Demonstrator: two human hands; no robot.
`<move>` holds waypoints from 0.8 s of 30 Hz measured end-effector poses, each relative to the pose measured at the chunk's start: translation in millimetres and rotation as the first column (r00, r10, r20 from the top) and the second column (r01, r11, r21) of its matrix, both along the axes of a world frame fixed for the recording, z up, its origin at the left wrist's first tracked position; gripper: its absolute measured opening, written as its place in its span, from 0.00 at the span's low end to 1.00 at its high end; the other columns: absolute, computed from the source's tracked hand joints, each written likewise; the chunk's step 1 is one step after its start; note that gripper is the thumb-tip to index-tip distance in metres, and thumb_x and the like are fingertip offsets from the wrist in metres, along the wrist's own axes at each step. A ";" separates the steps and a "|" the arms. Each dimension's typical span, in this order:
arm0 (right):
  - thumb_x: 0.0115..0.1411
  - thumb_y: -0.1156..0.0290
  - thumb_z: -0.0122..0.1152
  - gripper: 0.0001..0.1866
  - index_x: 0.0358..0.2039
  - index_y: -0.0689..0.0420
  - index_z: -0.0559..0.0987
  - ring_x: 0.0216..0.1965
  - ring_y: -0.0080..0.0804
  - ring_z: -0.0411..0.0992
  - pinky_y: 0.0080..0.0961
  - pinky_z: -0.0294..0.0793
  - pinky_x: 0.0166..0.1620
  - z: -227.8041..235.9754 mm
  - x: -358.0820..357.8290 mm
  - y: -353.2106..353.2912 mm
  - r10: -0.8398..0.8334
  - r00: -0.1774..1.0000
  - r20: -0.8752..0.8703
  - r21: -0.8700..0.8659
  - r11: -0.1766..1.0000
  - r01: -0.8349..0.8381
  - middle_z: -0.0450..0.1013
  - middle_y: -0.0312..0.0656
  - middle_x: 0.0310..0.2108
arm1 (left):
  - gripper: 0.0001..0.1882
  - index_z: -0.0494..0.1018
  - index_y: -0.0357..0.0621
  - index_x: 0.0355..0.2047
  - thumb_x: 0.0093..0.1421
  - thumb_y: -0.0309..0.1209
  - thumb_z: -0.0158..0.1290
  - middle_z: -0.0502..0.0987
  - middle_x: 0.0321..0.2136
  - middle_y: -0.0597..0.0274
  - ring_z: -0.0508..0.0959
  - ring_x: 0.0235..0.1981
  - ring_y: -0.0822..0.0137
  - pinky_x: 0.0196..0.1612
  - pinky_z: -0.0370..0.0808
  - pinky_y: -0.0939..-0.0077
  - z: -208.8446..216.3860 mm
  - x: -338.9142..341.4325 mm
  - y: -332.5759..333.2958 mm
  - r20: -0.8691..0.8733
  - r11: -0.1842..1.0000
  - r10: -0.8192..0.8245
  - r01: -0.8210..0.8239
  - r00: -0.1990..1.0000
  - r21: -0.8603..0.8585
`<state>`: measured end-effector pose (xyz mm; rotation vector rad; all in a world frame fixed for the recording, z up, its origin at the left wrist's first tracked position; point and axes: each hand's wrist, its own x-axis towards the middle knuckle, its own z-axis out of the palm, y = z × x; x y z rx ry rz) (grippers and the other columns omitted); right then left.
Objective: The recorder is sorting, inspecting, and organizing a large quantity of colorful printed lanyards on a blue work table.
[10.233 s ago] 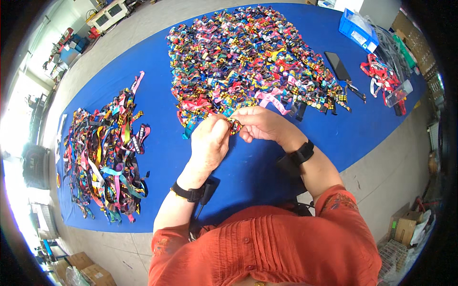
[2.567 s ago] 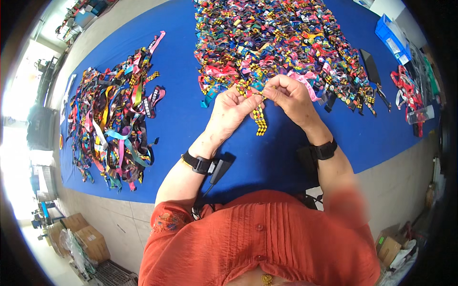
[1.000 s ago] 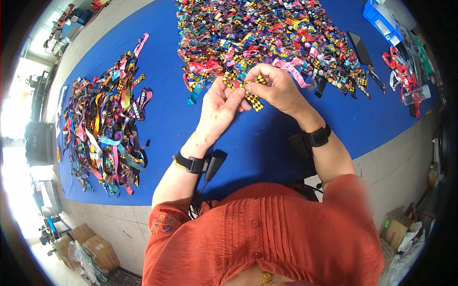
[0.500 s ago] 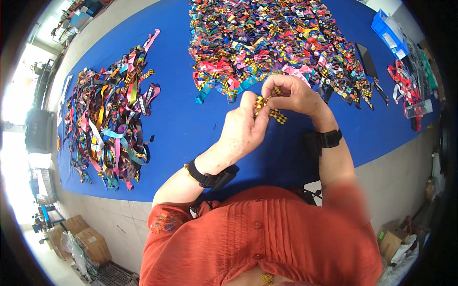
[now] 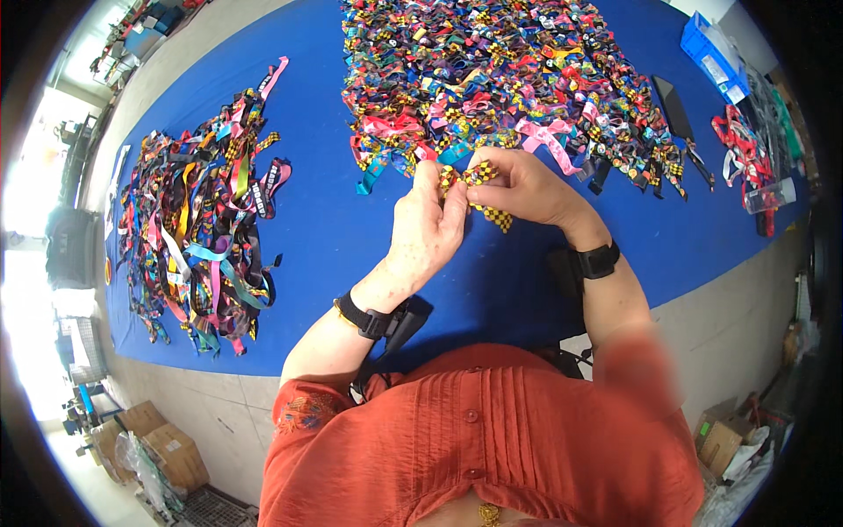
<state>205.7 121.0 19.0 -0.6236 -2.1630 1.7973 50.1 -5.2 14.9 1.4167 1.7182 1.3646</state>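
A yellow-and-black checkered ribbon is pinched between my two hands, just short of the near edge of a big patch of bow-like ribbons. My left hand grips its left part between thumb and fingers. With thumb and forefinger, my right hand holds a looped part on the right. One flat end hangs down below the fingers. Whether the middle is knotted cannot be made out, since fingertips cover it.
All this lies on a blue table cover. To the left is a heap of loose colourful ribbons. At the right are a dark phone-like slab, a blue crate, red straps and a clear container.
Both hands have shifted left and slightly away from me with the checkered ribbon. The right-hand loop now shows wider between the fingers.
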 end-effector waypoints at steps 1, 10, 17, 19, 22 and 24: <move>0.64 0.73 0.62 0.10 0.45 0.60 0.76 0.31 0.11 0.69 0.15 0.70 0.33 0.1 -1.5 -2.0 -0.002 1.000 0.001 0.000 1.000 0.002 0.72 0.28 0.30 | 0.06 0.65 0.38 0.42 0.69 0.26 0.50 0.79 0.26 0.62 0.77 0.24 0.77 0.27 0.74 0.81 -3.1 -0.6 1.1 0.001 1.000 -0.002 0.002 1.000 0.000; 0.63 0.68 0.61 0.13 0.33 0.61 0.68 0.24 0.18 0.70 0.27 0.68 0.27 -1.5 -10.1 -11.1 -0.101 0.993 -0.061 0.162 0.981 0.110 0.74 0.41 0.21 | 0.07 0.64 0.38 0.41 0.68 0.25 0.51 0.80 0.26 0.61 0.78 0.26 0.79 0.27 0.74 0.82 -0.4 -3.6 6.4 0.348 0.989 0.072 -0.022 0.935 -0.147; 0.65 0.69 0.61 0.10 0.34 0.62 0.73 0.28 0.18 0.74 0.25 0.72 0.30 -9.1 -8.6 -3.2 -0.109 0.986 -0.124 0.026 0.993 0.113 0.78 0.39 0.25 | 0.07 0.64 0.39 0.41 0.69 0.26 0.51 0.80 0.25 0.62 0.76 0.22 0.80 0.24 0.71 0.83 -4.6 -1.9 7.0 0.330 0.990 0.033 0.014 0.943 -0.140; 0.64 0.70 0.61 0.09 0.35 0.63 0.76 0.29 0.19 0.75 0.24 0.74 0.32 -10.7 -7.1 1.2 -0.128 0.982 -0.141 0.044 0.990 0.135 0.79 0.40 0.26 | 0.07 0.64 0.42 0.45 0.71 0.27 0.50 0.78 0.25 0.62 0.71 0.16 0.79 0.20 0.68 0.85 -2.6 1.7 5.9 0.388 0.991 -0.009 0.061 0.922 -0.122; 0.63 0.71 0.62 0.09 0.38 0.64 0.80 0.31 0.21 0.77 0.23 0.76 0.36 -4.5 -2.0 5.7 -0.091 0.985 -0.150 0.078 0.992 0.103 0.80 0.41 0.28 | 0.07 0.65 0.41 0.45 0.71 0.27 0.50 0.80 0.28 0.59 0.73 0.17 0.78 0.22 0.70 0.84 0.5 4.3 4.6 0.400 0.988 -0.041 0.097 0.916 -0.121; 0.66 0.73 0.60 0.06 0.41 0.61 0.78 0.36 0.17 0.74 0.19 0.74 0.39 16.8 1.6 3.9 -0.048 0.997 -0.053 0.105 0.993 0.054 0.77 0.35 0.32 | 0.07 0.65 0.40 0.44 0.70 0.27 0.50 0.81 0.28 0.60 0.73 0.18 0.78 0.22 0.70 0.84 -0.2 4.1 4.0 0.429 0.987 -0.056 0.114 0.902 -0.110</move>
